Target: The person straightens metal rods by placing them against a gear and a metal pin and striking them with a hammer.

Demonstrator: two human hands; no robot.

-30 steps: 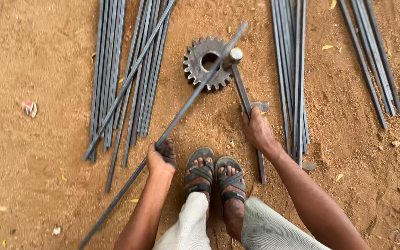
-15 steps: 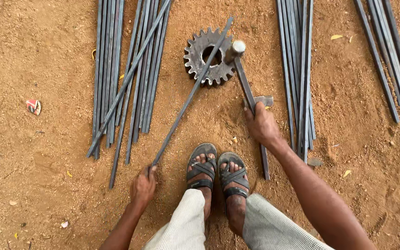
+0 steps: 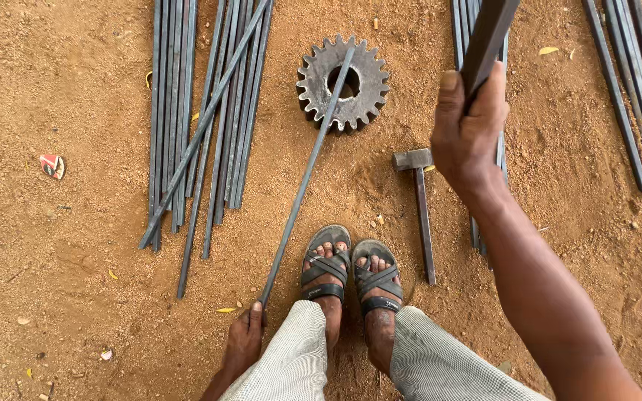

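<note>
Steel rod (image 3: 306, 178) lies across the gear (image 3: 344, 82), running from seven to one o'clock; left hand (image 3: 244, 343) grips its near end, right hand (image 3: 469, 130) clasps a raised bar (image 3: 487, 37).

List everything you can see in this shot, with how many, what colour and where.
Gear wheel: one, dark rusty, top centre on the dirt.
Long rod: one, grey, lying across the gear, near end in the left hand.
Left rod bundle: many, grey, upper left, one lying diagonally across the rest.
Middle rod bundle: several, grey, behind the raised hand.
Right rod bundle: several, grey, upper right.
Hammer: one, dark metal, on the ground right of the feet.
Dark bar: one, raised in the right hand.
Scrap: one, red and white, far left.
Sandals: two, dark, bottom centre.
Left hand: bottom, gripping the rod end.
Right hand: upper right, gripping the bar.
</note>
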